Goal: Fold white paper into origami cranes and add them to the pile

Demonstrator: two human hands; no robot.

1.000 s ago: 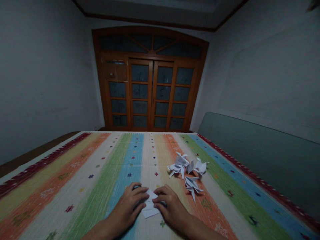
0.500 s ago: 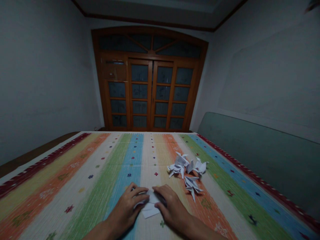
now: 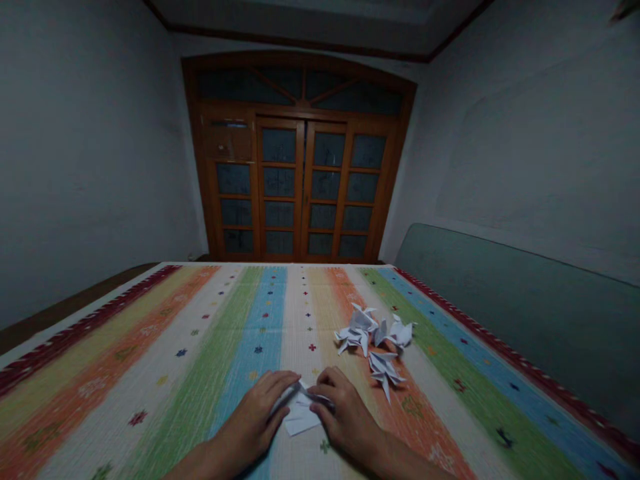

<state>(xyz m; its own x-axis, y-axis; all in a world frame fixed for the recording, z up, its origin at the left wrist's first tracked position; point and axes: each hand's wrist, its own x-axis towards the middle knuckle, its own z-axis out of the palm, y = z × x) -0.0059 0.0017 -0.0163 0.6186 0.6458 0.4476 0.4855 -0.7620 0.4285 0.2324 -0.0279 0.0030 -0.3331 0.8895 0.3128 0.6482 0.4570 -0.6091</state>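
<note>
A small piece of folded white paper (image 3: 302, 421) lies on the striped tablecloth (image 3: 195, 373) between my hands, low in the middle of the view. My left hand (image 3: 263, 408) grips its left side, with the fingers over a raised flap and the thumb near the lower edge. On the right side, my right hand (image 3: 341, 408) pinches the paper between thumb and bent forefinger. The paper's top point shows between the two sets of fingertips. Parts of its side edges are hidden under my fingers.
Several folded white paper cranes (image 3: 361, 328) sit in a cluster to the right, beyond my right hand; one crane (image 3: 384, 368) lies nearer. A greenish panel (image 3: 500, 293) runs along the table's right side. Wooden doors with glass panes (image 3: 303, 187) stand past the far edge.
The fingers of my left hand have straightened and drawn together along the paper's left flap. My right fingers have bent more at the edge. The paper stays in place; the cranes have not moved.
</note>
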